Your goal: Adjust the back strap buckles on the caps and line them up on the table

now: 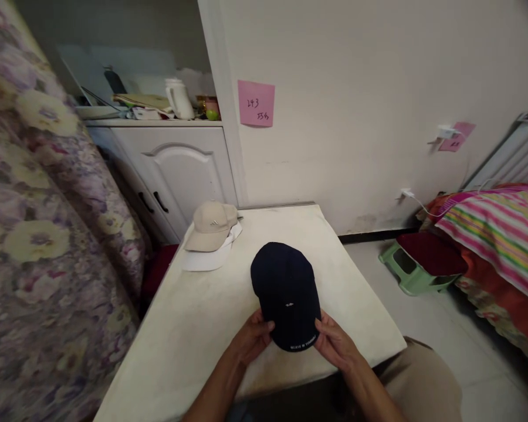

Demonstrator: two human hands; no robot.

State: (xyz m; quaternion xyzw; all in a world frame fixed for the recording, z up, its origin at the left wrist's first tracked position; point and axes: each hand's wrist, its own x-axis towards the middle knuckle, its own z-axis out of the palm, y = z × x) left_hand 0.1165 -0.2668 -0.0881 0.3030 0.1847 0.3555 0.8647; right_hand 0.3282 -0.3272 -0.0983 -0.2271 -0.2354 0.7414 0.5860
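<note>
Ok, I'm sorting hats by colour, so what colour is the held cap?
The held fabric cap is dark navy, best seen in the head view.

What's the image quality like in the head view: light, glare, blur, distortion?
Head view: dim, soft light, no strong glare on the table; dark cap nearly black, crown detail mostly lost; floral curtain soft at the left edge; wide-angle look, table sides splaying toward the camera; lettering on the brim small, only partly readable.
</note>
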